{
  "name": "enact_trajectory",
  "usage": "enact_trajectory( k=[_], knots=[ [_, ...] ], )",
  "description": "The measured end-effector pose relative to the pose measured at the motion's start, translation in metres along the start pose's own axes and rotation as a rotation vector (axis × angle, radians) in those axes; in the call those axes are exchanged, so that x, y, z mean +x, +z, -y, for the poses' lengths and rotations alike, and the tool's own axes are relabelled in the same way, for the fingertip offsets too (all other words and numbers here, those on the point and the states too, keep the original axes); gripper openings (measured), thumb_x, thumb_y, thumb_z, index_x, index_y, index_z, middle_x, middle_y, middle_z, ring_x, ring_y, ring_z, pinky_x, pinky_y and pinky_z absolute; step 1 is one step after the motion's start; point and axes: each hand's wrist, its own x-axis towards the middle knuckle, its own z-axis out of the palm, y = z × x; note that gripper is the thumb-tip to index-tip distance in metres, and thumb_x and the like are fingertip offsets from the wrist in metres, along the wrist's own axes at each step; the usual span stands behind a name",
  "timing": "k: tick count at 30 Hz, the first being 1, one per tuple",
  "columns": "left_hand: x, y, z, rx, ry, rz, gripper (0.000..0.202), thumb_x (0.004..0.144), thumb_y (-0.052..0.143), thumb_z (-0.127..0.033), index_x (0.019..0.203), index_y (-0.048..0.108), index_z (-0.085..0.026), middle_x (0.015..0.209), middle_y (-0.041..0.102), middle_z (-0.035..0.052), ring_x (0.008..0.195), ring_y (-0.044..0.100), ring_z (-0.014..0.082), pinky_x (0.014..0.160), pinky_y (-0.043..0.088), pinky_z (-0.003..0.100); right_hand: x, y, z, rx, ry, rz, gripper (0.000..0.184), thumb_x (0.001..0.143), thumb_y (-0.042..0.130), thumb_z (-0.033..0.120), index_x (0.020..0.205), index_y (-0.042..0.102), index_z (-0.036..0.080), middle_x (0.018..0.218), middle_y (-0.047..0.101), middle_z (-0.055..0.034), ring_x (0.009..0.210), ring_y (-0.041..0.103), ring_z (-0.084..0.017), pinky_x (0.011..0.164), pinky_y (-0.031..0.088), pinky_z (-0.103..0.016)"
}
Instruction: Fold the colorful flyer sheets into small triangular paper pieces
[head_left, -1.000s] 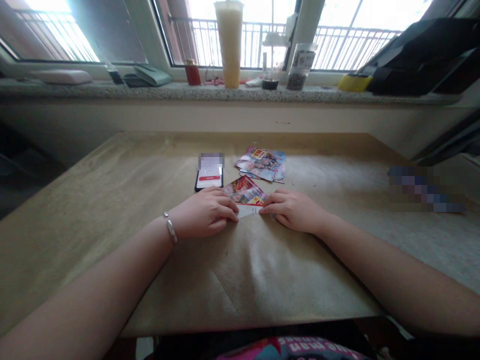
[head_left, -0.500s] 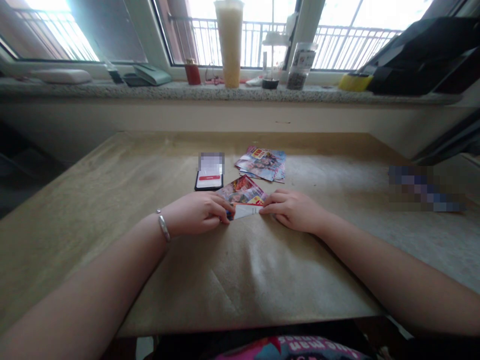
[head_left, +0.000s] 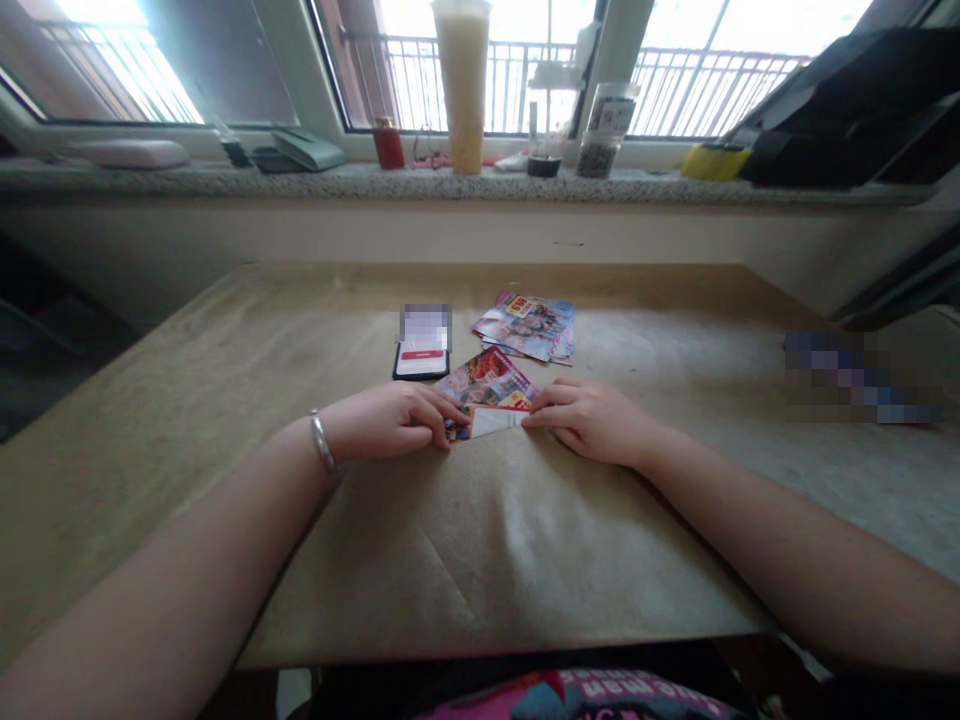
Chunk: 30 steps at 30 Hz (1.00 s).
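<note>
A colourful printed leaflet (head_left: 489, 378) lies on the table with its near edge folded over, showing a white strip. My left hand (head_left: 397, 418), a silver bangle at its wrist, grips the fold's left end with bent fingers. At the right end, my right hand (head_left: 589, 420) has its fingers closed together and pressed on the same fold. A phone (head_left: 421, 362) with a lit, partly blurred screen lies just beyond my left hand. Behind the leaflet rests a loose stack of similar leaflets (head_left: 529, 325).
The table (head_left: 360, 570) has a tan, slightly wrinkled cover. A blurred bluish item (head_left: 855, 378) lies at its right side. On the stone windowsill (head_left: 322, 185) stand a tall cup of pale yellow drink (head_left: 463, 90), a red container (head_left: 388, 145), a clear cup (head_left: 600, 135) and a black bag (head_left: 847, 110).
My left hand has shifted slightly left along the fold, uncovering more of the printed corner. My right hand keeps its place at the other end. The whole view has moved a little.
</note>
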Motion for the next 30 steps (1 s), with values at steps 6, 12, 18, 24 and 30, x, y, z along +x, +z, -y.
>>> enact_trajectory(
  k=[6,12,18,24,30],
  knots=[
    [0.002,0.001,0.0,-0.038,0.012,-0.041,0.032,0.08,0.043,-0.01,0.08,0.073,-0.021,0.115,0.066,0.0006,0.109,0.058,0.016,0.1,0.042,0.027,0.0,0.001,0.0,-0.008,-0.002,-0.02,0.035,0.082,0.045,0.01,0.103,0.07,0.021,0.101,0.067,-0.0071,0.087,0.057,-0.019,0.077,0.047,-0.033],
    [0.013,0.018,-0.015,0.222,0.02,-0.173,0.03,0.088,0.047,-0.024,0.113,0.064,-0.026,0.114,0.059,0.0061,0.107,0.052,0.0221,0.096,0.043,0.038,0.005,0.001,0.007,-0.04,-0.016,0.026,0.034,0.082,0.048,0.012,0.108,0.067,0.023,0.103,0.065,-0.0074,0.087,0.052,-0.02,0.075,0.045,-0.033],
    [0.017,0.026,-0.02,0.376,0.045,-0.215,0.03,0.091,0.045,-0.026,0.116,0.062,-0.028,0.113,0.056,0.0072,0.108,0.049,0.0236,0.097,0.042,0.042,0.01,0.001,0.011,0.008,0.001,0.034,0.036,0.081,0.048,0.01,0.109,0.067,0.024,0.103,0.063,-0.0075,0.089,0.051,-0.02,0.077,0.044,-0.033],
    [0.01,0.014,-0.018,0.25,0.034,-0.146,0.029,0.088,0.045,-0.019,0.102,0.069,-0.025,0.111,0.061,0.0044,0.103,0.054,0.0203,0.094,0.044,0.035,0.005,0.002,0.004,0.012,0.028,-0.006,0.031,0.079,0.048,0.008,0.099,0.069,0.021,0.102,0.065,-0.0068,0.09,0.054,-0.019,0.078,0.045,-0.031],
    [0.005,0.008,-0.007,0.068,0.057,-0.124,0.029,0.081,0.05,-0.013,0.092,0.073,-0.026,0.116,0.063,0.0011,0.104,0.057,0.0179,0.096,0.043,0.032,0.001,0.001,-0.003,0.002,0.042,-0.053,0.024,0.079,0.048,0.009,0.084,0.069,0.021,0.094,0.067,-0.0052,0.085,0.057,-0.018,0.073,0.043,-0.029]
  ],
)
